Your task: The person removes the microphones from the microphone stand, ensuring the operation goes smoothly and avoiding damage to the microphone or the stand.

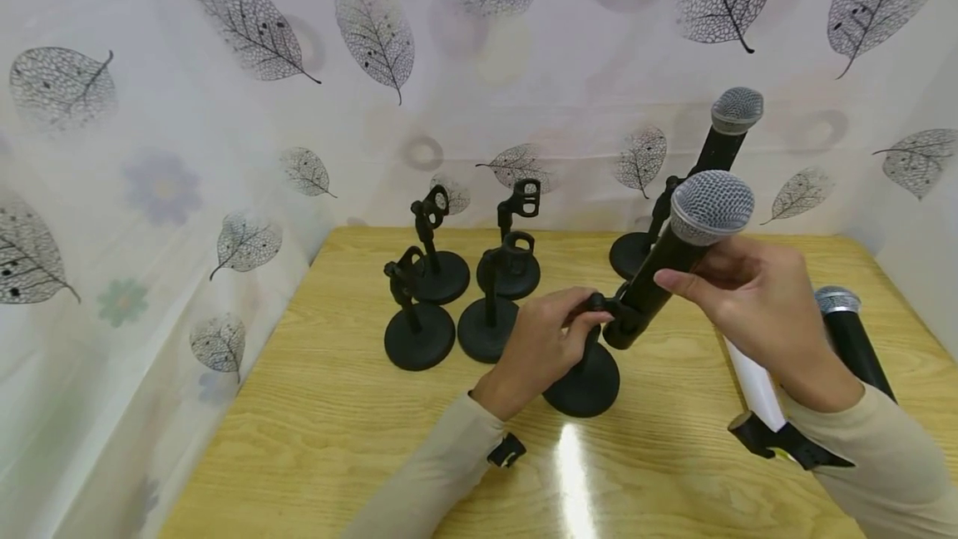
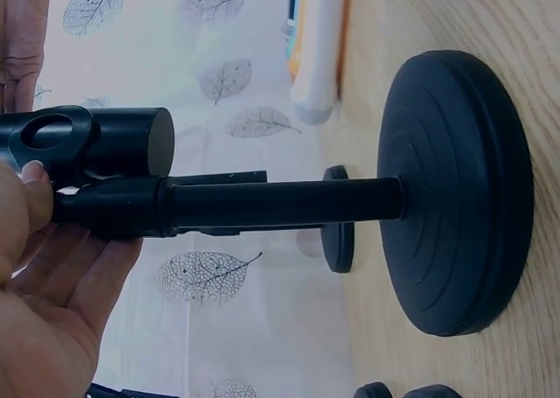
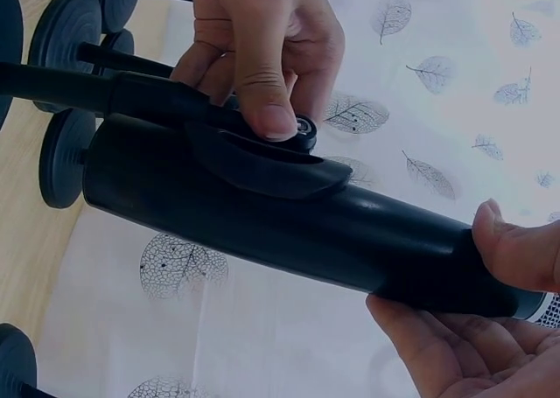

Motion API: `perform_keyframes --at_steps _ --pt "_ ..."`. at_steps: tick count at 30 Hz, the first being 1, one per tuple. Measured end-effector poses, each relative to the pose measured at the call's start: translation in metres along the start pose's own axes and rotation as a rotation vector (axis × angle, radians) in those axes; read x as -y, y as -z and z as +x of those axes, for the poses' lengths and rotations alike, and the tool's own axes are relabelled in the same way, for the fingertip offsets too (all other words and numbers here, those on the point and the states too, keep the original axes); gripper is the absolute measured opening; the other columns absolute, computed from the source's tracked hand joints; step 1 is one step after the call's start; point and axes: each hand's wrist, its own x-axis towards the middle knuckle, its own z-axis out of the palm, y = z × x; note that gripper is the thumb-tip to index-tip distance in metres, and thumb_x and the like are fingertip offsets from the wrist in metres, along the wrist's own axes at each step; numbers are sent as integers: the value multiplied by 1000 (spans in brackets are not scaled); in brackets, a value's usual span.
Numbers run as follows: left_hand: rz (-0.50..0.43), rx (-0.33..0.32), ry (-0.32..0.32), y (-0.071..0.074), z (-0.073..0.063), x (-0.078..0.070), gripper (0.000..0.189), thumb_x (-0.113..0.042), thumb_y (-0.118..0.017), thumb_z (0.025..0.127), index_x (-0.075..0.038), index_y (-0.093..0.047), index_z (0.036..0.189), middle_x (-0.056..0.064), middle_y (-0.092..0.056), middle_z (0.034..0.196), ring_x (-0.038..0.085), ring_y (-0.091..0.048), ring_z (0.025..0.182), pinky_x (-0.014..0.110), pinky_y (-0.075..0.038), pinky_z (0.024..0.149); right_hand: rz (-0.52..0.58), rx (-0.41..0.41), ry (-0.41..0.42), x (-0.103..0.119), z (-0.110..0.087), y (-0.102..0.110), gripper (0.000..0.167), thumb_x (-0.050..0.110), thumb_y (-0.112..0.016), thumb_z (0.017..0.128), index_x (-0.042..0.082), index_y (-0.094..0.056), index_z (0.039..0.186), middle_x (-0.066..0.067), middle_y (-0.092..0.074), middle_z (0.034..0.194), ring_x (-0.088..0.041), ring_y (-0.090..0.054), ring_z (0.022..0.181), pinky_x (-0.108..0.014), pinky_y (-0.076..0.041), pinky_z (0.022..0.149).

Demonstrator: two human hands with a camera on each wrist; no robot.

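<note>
A black microphone (image 1: 666,260) with a silver mesh head leans up to the right, its lower body seated in the clip (image 3: 262,166) of a round-based desk stand (image 1: 582,385). My right hand (image 1: 763,306) grips the microphone below its mesh head, thumb on one side and fingers on the other. With my left hand (image 1: 546,335) I pinch the joint at the top of the stand, just beside the clip. In the left wrist view the stand's post (image 2: 289,203) rises from its base (image 2: 455,192), which rests on the table.
Several stands with bare clips (image 1: 490,323) are grouped left of centre. At the back right another stand holds a microphone (image 1: 722,140). One more microphone (image 1: 853,339) lies at the right, near a white object (image 1: 752,381) beneath my right forearm. A leaf-patterned cloth (image 1: 449,90) hangs behind the table.
</note>
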Motion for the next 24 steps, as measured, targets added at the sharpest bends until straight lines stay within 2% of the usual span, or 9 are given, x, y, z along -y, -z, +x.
perform_keyframes --at_steps 10,24 --pt "5 -2 1 0 0 -1 10 -18 -68 99 -8 -68 98 -2 -61 76 4 -53 65 12 -44 66 -18 -15 6 3 2 7 22 -9 -85 75 -6 -74 94 24 -71 81 5 -69 72 -10 -52 65" --pt "5 -6 4 0 1 -1 11 -19 -67 100 -8 -69 97 -2 -62 76 4 -55 66 11 -46 68 47 -43 -22 5 3 12 30 -12 -84 74 -6 -74 102 16 -75 86 -1 -72 75 -13 -54 69"
